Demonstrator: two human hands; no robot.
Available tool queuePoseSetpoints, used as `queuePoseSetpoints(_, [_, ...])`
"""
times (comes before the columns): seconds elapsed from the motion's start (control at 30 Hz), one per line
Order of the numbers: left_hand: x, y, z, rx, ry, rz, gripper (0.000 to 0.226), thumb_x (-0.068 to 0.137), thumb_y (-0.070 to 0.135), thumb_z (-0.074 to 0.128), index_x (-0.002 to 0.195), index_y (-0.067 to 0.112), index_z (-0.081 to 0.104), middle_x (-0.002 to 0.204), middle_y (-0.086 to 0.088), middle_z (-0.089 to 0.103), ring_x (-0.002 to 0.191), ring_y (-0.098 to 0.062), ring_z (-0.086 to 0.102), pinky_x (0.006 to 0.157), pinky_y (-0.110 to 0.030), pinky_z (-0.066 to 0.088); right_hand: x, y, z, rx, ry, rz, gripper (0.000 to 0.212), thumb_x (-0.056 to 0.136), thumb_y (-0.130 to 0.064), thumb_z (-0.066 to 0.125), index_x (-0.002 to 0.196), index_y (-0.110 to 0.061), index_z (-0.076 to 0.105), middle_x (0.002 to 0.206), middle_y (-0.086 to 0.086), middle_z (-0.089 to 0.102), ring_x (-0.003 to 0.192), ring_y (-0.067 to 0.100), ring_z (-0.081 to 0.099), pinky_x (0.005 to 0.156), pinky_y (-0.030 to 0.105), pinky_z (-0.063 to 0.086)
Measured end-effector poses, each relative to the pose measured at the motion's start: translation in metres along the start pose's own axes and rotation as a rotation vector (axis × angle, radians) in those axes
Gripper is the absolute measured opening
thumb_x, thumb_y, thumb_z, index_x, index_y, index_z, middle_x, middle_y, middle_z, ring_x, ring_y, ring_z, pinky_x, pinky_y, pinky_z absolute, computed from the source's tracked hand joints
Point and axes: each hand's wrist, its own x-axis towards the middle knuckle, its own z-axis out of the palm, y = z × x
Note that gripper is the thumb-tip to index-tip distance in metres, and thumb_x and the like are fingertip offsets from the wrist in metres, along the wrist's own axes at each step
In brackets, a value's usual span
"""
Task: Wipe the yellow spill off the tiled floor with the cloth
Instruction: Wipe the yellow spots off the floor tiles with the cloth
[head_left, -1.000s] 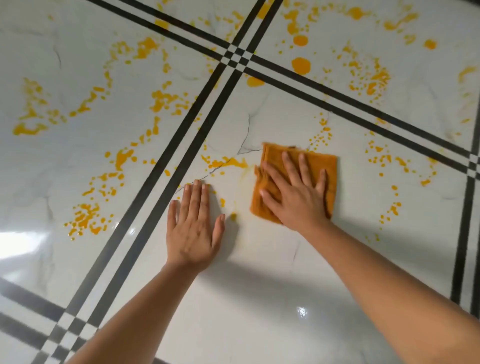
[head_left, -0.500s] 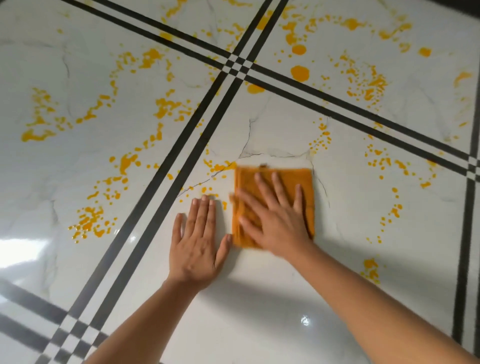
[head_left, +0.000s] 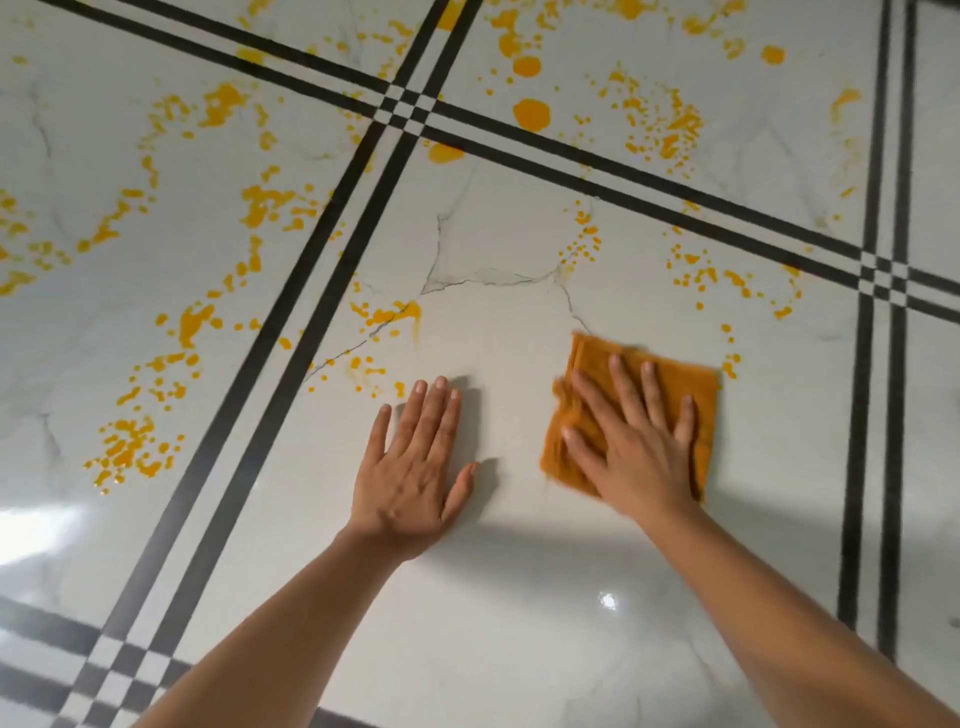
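Observation:
A folded orange cloth (head_left: 693, 382) lies flat on the white marble-look tiled floor (head_left: 509, 332). My right hand (head_left: 631, 441) presses down on it with fingers spread, covering most of it. To its left, my left hand (head_left: 415, 467) rests flat on the bare tile, fingers together, holding nothing. Yellow spill is scattered in drops and streaks: a patch (head_left: 384, 314) just beyond my left hand, dots (head_left: 730, 364) at the cloth's right edge, and larger blobs (head_left: 531, 114) past the black lines. The tile between and below my hands shows no yellow.
Double black grout lines (head_left: 311, 312) cross the floor diagonally and meet at a checkered joint (head_left: 408, 106). Another pair (head_left: 878, 364) runs down the right side. More yellow splatter (head_left: 130, 447) lies on the left tile. Light glares at the left edge (head_left: 31, 530).
My right hand slid the cloth left toward my left hand, then back right, away from it. The yellow spots near my left fingertips are mostly gone. My left hand stayed planted.

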Motion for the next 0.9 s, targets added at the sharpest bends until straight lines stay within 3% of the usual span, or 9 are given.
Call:
queuePoseSetpoints(0.1, [0.013,0.021,0.005,0.001,0.019,0.047,0.066,0.094,0.048,0.017,0.144,0.006,0.028,0.151,-0.010,0.027,0.140,-0.022,0.018,0.111,-0.040,0.011,0.020,-0.014,-0.005,0.042,0.005,0.158,0.061,0.083,-0.064,0.030,0.141,-0.046,0.030,0.155,-0.002,0.024,0.143,0.028,0.018,0.106,0.065,0.013])
queuePoseSetpoints(0.2, [0.023,0.036,0.006,0.018,0.011,0.089,0.067,0.090,0.046,0.026,0.144,0.006,0.030,0.151,-0.010,0.028,0.140,-0.022,0.018,0.111,-0.039,0.009,-0.051,0.016,-0.003,0.003,0.011,-0.047,0.060,0.082,-0.063,0.035,0.140,-0.046,0.031,0.154,-0.003,0.025,0.142,0.024,0.022,0.106,0.063,0.019])
queuePoseSetpoints(0.27, [0.027,0.044,0.006,0.036,0.016,0.112,0.067,0.090,0.045,0.027,0.144,0.005,0.030,0.151,-0.010,0.028,0.139,-0.022,0.019,0.111,-0.040,0.008,-0.060,0.048,-0.003,-0.002,0.023,-0.057,0.061,0.081,-0.064,0.037,0.138,-0.045,0.034,0.152,-0.004,0.028,0.140,0.024,0.026,0.105,0.063,0.021])
queuePoseSetpoints(0.43, [0.059,0.070,0.006,0.057,0.015,0.100,0.067,0.089,0.045,0.027,0.143,0.004,0.031,0.150,-0.012,0.031,0.138,-0.023,0.021,0.108,-0.044,0.015,0.024,0.047,-0.007,0.037,0.033,0.264,0.060,0.083,-0.063,0.031,0.140,-0.045,0.033,0.154,-0.003,0.027,0.142,0.028,0.019,0.106,0.064,0.014])
queuePoseSetpoints(0.53, [0.078,0.087,0.007,0.079,-0.005,0.096,0.067,0.089,0.045,0.027,0.142,0.004,0.032,0.149,-0.013,0.033,0.137,-0.026,0.030,0.107,-0.044,0.016,-0.032,0.063,-0.003,0.004,0.024,0.081,0.059,0.084,-0.064,0.034,0.140,-0.046,0.030,0.154,-0.003,0.024,0.142,0.026,0.021,0.106,0.063,0.015])
queuePoseSetpoints(0.6, [0.084,0.098,0.011,0.090,-0.015,0.104,0.067,0.088,0.045,0.028,0.142,0.004,0.033,0.148,-0.013,0.033,0.136,-0.029,0.032,0.107,-0.044,0.016,-0.048,0.090,-0.004,0.019,-0.009,0.060,0.060,0.082,-0.065,0.034,0.139,-0.047,0.030,0.154,-0.005,0.025,0.141,0.027,0.022,0.105,0.064,0.016])
queuePoseSetpoints(0.7, [0.089,0.103,0.012,0.091,-0.002,0.122,0.067,0.088,0.044,0.028,0.142,0.005,0.033,0.149,-0.013,0.033,0.136,-0.028,0.032,0.106,-0.044,0.016,0.018,0.096,-0.008,0.040,0.046,0.273,0.060,0.084,-0.065,0.030,0.141,-0.048,0.027,0.155,-0.004,0.022,0.143,0.028,0.015,0.106,0.066,0.012])
queuePoseSetpoints(0.77, [0.096,0.105,0.014,0.094,0.004,0.120,0.067,0.088,0.044,0.028,0.143,0.006,0.030,0.150,-0.012,0.031,0.137,-0.028,0.030,0.107,-0.043,0.015,0.058,0.086,-0.011,0.078,-0.020,0.349,0.060,0.085,-0.065,0.028,0.142,-0.049,0.020,0.157,-0.004,0.014,0.145,0.028,0.005,0.107,0.066,0.005])
queuePoseSetpoints(0.9, [0.103,0.105,0.011,0.085,-0.003,0.091,0.067,0.088,0.044,0.028,0.145,0.008,0.027,0.151,-0.010,0.029,0.138,-0.028,0.029,0.106,-0.043,0.014,0.004,0.092,-0.006,0.042,0.036,-0.041,0.056,0.084,-0.063,0.037,0.138,-0.046,0.036,0.153,-0.004,0.028,0.142,0.027,0.020,0.106,0.064,0.015])
